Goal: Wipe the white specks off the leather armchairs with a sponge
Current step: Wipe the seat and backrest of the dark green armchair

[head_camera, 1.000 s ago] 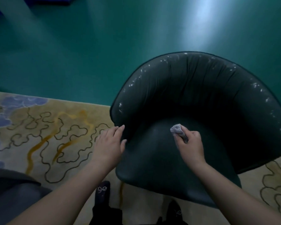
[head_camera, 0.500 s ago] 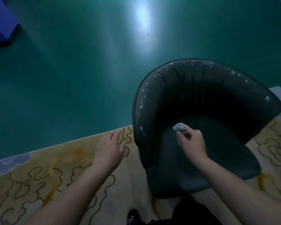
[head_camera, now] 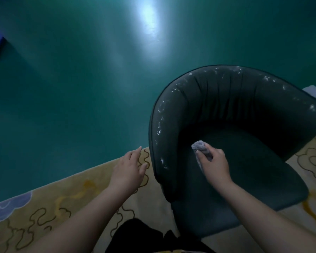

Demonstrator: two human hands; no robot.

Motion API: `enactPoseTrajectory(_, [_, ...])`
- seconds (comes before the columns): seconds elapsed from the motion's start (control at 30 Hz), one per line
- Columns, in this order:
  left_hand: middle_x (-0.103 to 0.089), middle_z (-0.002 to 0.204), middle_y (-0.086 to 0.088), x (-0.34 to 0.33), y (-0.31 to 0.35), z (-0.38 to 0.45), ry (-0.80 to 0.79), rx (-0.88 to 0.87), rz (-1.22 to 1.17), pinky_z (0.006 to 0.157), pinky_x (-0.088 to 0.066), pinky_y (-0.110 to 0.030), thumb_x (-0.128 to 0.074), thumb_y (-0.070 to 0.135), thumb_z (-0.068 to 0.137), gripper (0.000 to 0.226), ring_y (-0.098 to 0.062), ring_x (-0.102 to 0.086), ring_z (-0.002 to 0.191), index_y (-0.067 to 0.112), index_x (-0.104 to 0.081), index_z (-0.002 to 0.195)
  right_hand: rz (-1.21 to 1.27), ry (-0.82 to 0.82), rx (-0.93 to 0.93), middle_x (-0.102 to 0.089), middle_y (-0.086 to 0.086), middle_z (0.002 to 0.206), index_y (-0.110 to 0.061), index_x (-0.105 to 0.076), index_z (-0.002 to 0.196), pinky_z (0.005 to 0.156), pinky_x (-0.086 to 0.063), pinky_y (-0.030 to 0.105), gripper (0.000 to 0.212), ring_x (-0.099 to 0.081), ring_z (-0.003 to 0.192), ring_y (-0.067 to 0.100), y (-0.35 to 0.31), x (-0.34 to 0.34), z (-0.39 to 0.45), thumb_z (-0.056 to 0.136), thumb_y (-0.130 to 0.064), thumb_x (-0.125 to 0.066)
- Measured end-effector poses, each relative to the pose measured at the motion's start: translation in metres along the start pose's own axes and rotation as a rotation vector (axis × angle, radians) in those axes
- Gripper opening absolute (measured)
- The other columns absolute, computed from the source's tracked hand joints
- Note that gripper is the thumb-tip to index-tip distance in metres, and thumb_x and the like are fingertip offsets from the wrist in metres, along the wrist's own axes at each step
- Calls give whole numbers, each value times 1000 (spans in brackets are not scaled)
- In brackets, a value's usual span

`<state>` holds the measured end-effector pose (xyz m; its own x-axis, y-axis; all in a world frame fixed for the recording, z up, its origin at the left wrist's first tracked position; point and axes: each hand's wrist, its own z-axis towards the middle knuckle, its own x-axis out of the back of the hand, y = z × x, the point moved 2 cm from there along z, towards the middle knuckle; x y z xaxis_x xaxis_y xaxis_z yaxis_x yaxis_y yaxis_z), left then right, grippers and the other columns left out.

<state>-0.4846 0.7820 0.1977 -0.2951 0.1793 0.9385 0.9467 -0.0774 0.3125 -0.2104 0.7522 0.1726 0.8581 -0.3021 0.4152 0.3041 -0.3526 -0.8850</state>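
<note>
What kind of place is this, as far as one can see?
Probably an indoor lounge or sitting room, though little shows. A dark leather armchair stands partly on a yellow patterned rug, on a smooth green floor that reflects a ceiling light. No other furniture is clearly visible.

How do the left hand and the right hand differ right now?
The left hand is open with straight fingers and holds nothing; the right hand grips the sponge. The left hand is over the rug, the right hand over the armchair seat. Both reach forward, bare.
</note>
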Motion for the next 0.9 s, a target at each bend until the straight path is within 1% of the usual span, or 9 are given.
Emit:
enactPoseTrajectory(0.1, [-34,149,6,-6,0,22,-84,-29,-11,107,-33,-35,-46,51,93,69,-16,-33,135,34,-13,150,26,27,-45,-46,-11,103,-26,-58,129,73,-37,5,40,-55,90,-2,5,-8,-4,90,-28,-65])
enactPoseTrajectory(0.17, [-33,150,5,-10,1,42,-144,-67,-21,107,-35,-36,-51,53,91,76,-16,-33,136,36,-7,150,37,47,-68,-46,-13,100,-28,-59,127,67,-37,0,38,-54,87,-7,9,-15,-5,90,-28,-65])
enactPoseTrajectory(0.23, [-33,151,4,-16,1,65,-195,-123,-17,104,-39,-37,-56,52,88,84,-16,-35,135,36,-2,150,63,73,-101,-47,-12,100,-28,-59,127,67,-37,-3,38,-54,86,-9,12,-23,-6,90,-27,-65])
enactPoseTrajectory(0.43, [-25,153,2,-28,-12,119,-344,-264,31,95,-46,-36,-63,58,81,102,-19,-41,131,33,7,151,148,227,-190,-49,-11,99,-22,-60,127,71,-34,-5,38,-54,87,-7,19,-69,-17,89,-24,-66])
enactPoseTrajectory(0.53, [-21,149,2,-31,-18,133,-355,-347,65,89,-49,-34,-63,64,76,108,-19,-45,123,29,7,151,172,292,-259,-51,-9,102,-22,-60,125,71,-36,-3,36,-53,90,-8,28,-97,-23,90,-28,-64])
enactPoseTrajectory(0.63, [-20,143,3,-34,-23,143,-367,-381,55,93,-46,-31,-64,68,73,114,-18,-45,120,25,5,152,201,377,-345,-50,-8,102,-24,-60,125,68,-37,-2,35,-54,91,-4,34,-119,-25,91,-31,-62])
enactPoseTrajectory(0.73, [-18,142,5,-38,-27,148,-395,-405,27,94,-45,-32,-66,69,69,117,-18,-44,120,27,6,152,222,450,-249,-48,-12,101,-26,-61,126,73,-37,-3,36,-54,93,-5,26,-141,-30,90,-27,-64])
enactPoseTrajectory(0.83, [-18,147,3,-39,-29,154,-414,-408,1,98,-46,-37,-69,68,66,122,-21,-43,126,29,10,151,130,388,-46,-42,-17,101,-44,-55,128,83,-41,5,48,-50,96,0,13,-169,-31,87,-23,-68])
enactPoseTrajectory(0.9, [-18,151,-1,-41,-29,158,-439,-405,1,99,-46,-41,-72,67,64,126,-22,-44,128,30,13,150,36,382,11,-42,-9,100,-43,-53,130,86,-44,12,55,-48,96,8,13,-183,-27,85,-16,-70])
